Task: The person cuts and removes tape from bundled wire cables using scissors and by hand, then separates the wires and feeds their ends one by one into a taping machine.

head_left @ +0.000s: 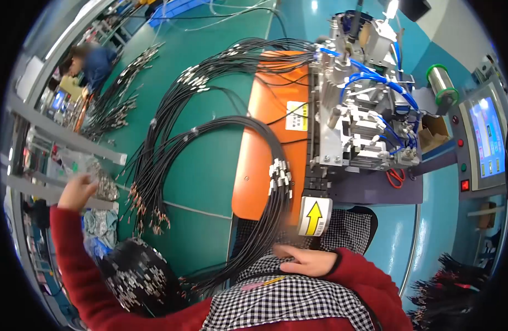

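Observation:
My left hand (pixel 79 191) is raised at the left, beside a clear plastic bag of small metal parts (pixel 104 185). Its fingers are curled together; what they hold, if anything, is too small to tell. Near my lap, my right hand (pixel 309 261) points leftward beside a looped bundle of black cables (pixel 265 215). Blur smears its fingertips, so its grip is unclear. White and silver connectors (pixel 280 177) sit on this bundle over the orange plate (pixel 248 179). Another bundle (pixel 168 107) curves across the green table (pixel 210 157), with bare coppery ends at the left.
A metal machine (pixel 359 116) with blue tubes stands at the right, beside a lit screen (pixel 487 135). Red-handled scissors (pixel 396 177) lie near it. More cables (pixel 141 276) hang at the lower left. Another person (pixel 97 63) is at the upper left.

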Demonstrator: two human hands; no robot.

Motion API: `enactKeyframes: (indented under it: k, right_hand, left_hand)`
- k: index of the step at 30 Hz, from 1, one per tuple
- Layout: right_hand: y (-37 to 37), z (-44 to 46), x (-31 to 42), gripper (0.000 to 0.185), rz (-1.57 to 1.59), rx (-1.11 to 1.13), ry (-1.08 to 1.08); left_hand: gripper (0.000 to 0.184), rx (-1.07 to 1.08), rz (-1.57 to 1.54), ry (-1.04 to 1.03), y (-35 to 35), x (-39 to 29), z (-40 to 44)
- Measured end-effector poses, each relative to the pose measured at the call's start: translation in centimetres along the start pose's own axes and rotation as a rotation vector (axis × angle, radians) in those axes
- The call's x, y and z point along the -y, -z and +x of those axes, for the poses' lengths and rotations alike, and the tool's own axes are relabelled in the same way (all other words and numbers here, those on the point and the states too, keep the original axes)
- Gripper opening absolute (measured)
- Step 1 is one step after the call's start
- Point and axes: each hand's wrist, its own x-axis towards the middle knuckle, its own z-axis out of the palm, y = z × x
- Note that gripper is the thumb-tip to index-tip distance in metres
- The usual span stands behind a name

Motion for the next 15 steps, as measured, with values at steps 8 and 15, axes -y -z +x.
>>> enactKeyframes:
  k: [8, 15]
  right_hand:
    - [-3.9, 8.0, 0.0, 0.054, 0.17, -0.007, 0.301]
    - [-4.2, 7.8, 2.6, 0.037, 0.347, -0.121, 0.356]
  left_hand:
    - [0.075, -0.162, 0.389, -0.688, -15.5, -19.0, 9.2]
    - [0.032, -0.357, 0.337, -0.358, -25.0, -17.9, 14.5]
